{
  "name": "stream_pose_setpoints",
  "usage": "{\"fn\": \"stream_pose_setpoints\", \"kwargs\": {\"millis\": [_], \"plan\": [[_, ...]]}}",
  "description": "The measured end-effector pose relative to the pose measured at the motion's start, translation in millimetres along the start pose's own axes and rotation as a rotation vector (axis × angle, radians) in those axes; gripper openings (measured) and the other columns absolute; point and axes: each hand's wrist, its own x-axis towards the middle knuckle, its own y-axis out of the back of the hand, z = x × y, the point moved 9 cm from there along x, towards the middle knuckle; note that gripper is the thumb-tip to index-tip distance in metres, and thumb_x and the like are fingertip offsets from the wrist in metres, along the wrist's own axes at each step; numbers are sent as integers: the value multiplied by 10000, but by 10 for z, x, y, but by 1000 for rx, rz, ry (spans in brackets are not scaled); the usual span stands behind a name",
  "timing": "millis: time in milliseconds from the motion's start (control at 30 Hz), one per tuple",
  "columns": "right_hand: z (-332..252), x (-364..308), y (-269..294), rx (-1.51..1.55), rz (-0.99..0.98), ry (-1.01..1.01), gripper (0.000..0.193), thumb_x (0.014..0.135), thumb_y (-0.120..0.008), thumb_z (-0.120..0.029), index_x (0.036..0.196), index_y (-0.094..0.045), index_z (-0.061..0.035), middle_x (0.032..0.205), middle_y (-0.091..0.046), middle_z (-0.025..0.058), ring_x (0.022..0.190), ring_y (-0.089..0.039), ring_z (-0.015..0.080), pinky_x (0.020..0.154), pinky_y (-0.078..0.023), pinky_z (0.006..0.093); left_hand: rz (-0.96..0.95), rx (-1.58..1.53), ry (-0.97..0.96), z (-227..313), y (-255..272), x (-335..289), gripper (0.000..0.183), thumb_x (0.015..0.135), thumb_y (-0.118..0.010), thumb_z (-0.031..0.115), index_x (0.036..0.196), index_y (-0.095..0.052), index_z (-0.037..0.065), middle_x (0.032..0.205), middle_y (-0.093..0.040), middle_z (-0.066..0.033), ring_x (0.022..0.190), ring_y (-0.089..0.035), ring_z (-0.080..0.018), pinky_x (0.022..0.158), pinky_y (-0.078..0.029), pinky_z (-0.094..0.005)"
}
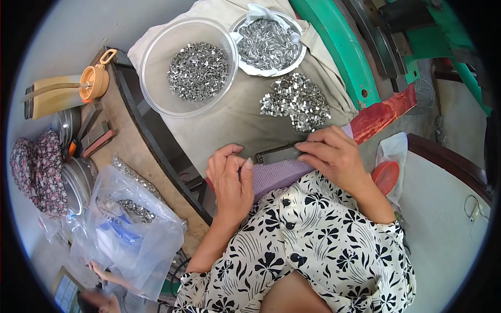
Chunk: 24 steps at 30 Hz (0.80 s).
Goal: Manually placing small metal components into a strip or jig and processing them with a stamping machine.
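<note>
My right hand is closed, its thumb and fingertips pinching the right end of a narrow grey metal bar with a dark slotted edge. The bar lies just above a purple checked cloth at my lap. Next to the bar's left end is my left hand, its thumb and fingers apart and nothing visible between them. Beyond the bar, a loose pile of small shiny metal pieces rests on a beige cloth.
Behind stand a clear plastic tub of small metal pieces and a lined bowl of thin metal pins. Green machinery rises at right. A side table at left bears an orange-lidded bottle and a plastic bag. Another person appears lower left.
</note>
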Motion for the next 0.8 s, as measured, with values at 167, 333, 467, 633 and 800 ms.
{"fn": "stream_pose_setpoints", "kwargs": {"millis": [167,333,467,633,800], "plan": [[-63,60,-149,-47,-60,79,288,674,-833,-95,948,-752,-65,889,-626,47,809,-623,229,682,-521,332,-37,128,68,57,-47,23,160,917,-660,201,898,-608,51,1205,-547,-117,1112,-480,-312,929,-322,-421],[-38,43,-226,-28,-74,75,310,666,-835,-94,963,-751,-65,890,-626,47,807,-620,232,678,-520,337,-44,143,67,65,-63,42,160,882,-697,189,863,-614,54,1205,-536,-113,1109,-473,-308,913,-324,-418],[-12,13,-188,27,-98,26,248,725,-805,-105,958,-745,-44,913,-627,54,844,-616,234,715,-529,353,-50,149,76,78,-64,34,162,867,-709,185,846,-619,53,1203,-539,-110,1098,-474,-304,903,-326,-417],[247,-211,-86,-50,32,-146,317,715,-828,-124,1017,-761,-54,904,-651,61,836,-632,233,714,-516,334,-65,137,84,74,-62,36,155,839,-740,176,864,-645,57,1196,-544,-107,1085,-481,-301,899,-329,-410],[269,-300,-20,-55,102,-60,317,687,-846,-128,986,-764,-60,893,-663,57,824,-636,237,710,-510,335,-89,88,75,64,-15,33,212,771,-791,155,956,-711,87,1202,-554,-95,1087,-490,-300,916,-342,-402]]}}
